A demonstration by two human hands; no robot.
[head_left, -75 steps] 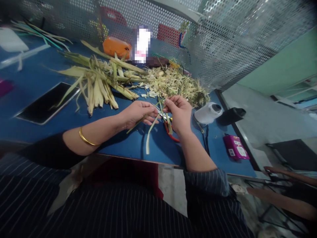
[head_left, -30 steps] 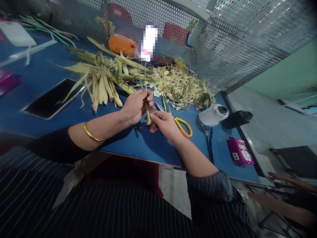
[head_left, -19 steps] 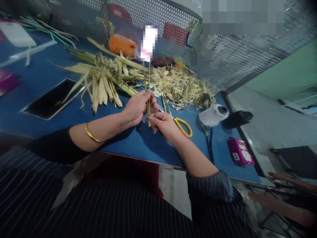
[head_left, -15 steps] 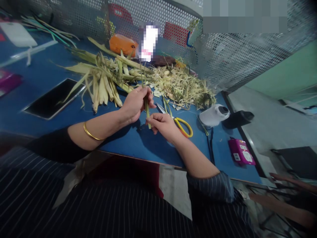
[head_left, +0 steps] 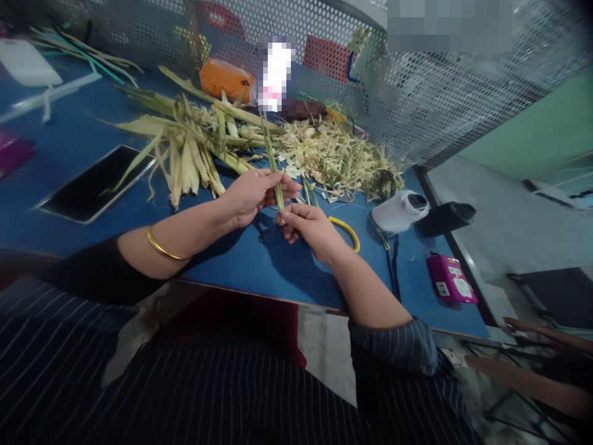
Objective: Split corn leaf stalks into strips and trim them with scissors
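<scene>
Over the blue table, a thin green-yellow strip of corn husk stands nearly upright, its top in front of the blurred bright patch. My right hand pinches its lower end between thumb and fingers. Higher up, my left hand has the strip between its thumb and its loosely stretched fingers. Scissors lie behind my right hand, one yellow handle loop showing and the rest mostly hidden. Short green strips lie just beyond that hand. Left of them spreads a bunch of husks.
A heap of shredded husk lies along the mesh partition. White and black cone-shaped spools, a purple packet and a dark flat tablet-like object surround my hands. Another person's arm shows at right.
My left hand's fingers have loosened and stretched out along the strip. My right hand has shifted slightly up and right, covering more of the scissors.
</scene>
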